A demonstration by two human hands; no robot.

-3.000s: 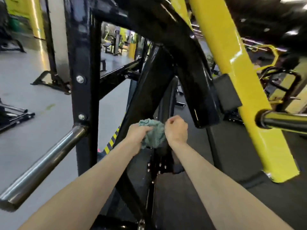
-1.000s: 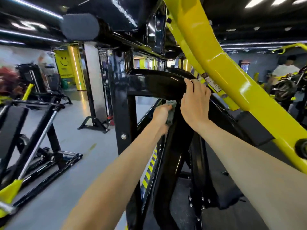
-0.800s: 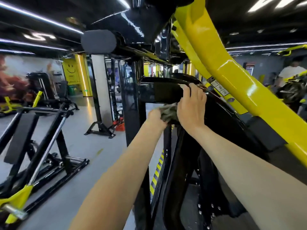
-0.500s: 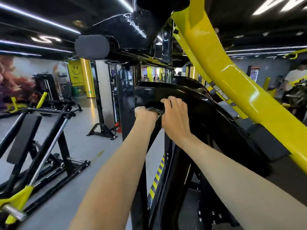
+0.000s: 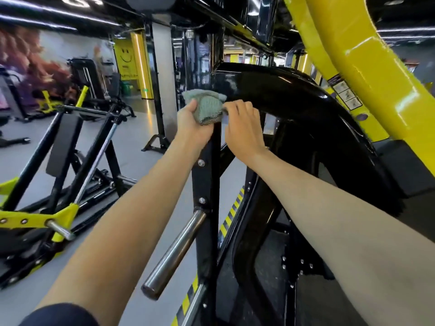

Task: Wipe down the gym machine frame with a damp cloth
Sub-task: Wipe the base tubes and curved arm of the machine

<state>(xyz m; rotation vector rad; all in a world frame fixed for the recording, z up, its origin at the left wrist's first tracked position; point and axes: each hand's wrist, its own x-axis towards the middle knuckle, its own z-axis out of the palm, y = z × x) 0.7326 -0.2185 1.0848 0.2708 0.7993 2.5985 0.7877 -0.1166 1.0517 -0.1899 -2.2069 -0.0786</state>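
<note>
Two grips share the cloth (image 5: 204,105): the left grip (image 5: 191,124) is wrapped round its bunched lower part, and the right grip (image 5: 242,128) has curled fingers at its right edge, apparently pinching it. The cloth is pressed on the frame (image 5: 207,184), where the upright post meets the curved beam (image 5: 294,90). To wipe this joint well, I would spread the cloth flat against the paint rather than balled, let the right grip stretch the edge, and draw it round the corner so the far face is reached too. Then work down the post, easing round the bolts (image 5: 200,163) and the steel peg (image 5: 174,252).
</note>
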